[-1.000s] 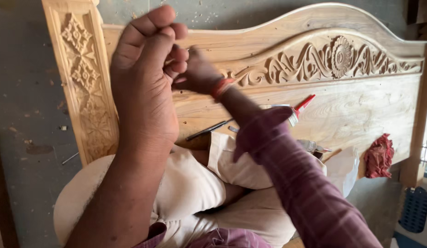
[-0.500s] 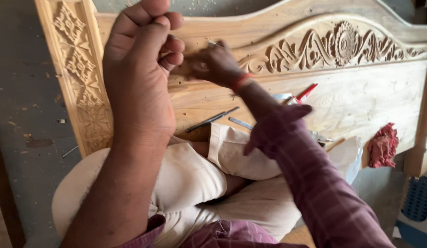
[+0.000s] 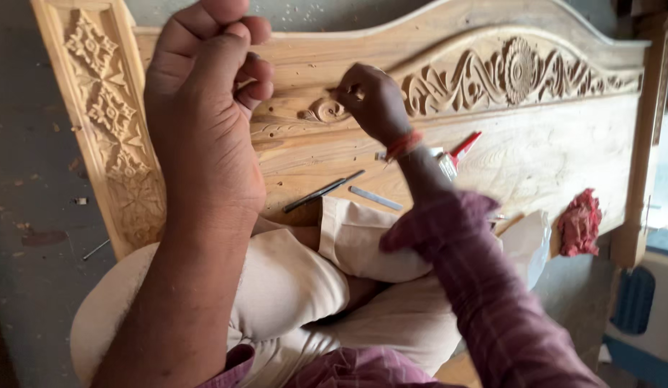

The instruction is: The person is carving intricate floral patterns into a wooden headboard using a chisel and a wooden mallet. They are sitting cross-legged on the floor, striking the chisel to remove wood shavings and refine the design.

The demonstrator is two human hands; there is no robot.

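A pale wooden headboard (image 3: pixel 549 151) with carved floral scrollwork lies flat in front of me. My left hand (image 3: pixel 205 122) is raised close to the camera in a fist, above the headboard's left part, and nothing shows in it. My right hand (image 3: pixel 373 100), with a red thread at the wrist, rests on the carved band beside a small scroll (image 3: pixel 323 111). Its fingers are pinched together; anything between them is hidden. My legs in beige trousers (image 3: pixel 291 280) are folded on the board.
Two thin dark chisels (image 3: pixel 323 190) and a flat metal blade (image 3: pixel 375 197) lie on the board by my knee. A red-handled tool (image 3: pixel 463 147) sits behind my right forearm. A red cloth (image 3: pixel 580 223) lies at the right. A carved post (image 3: pixel 108 122) borders the left, over grey floor.
My right hand has drawn away from my left fist and settled on the carved scroll. The left fist stays raised.
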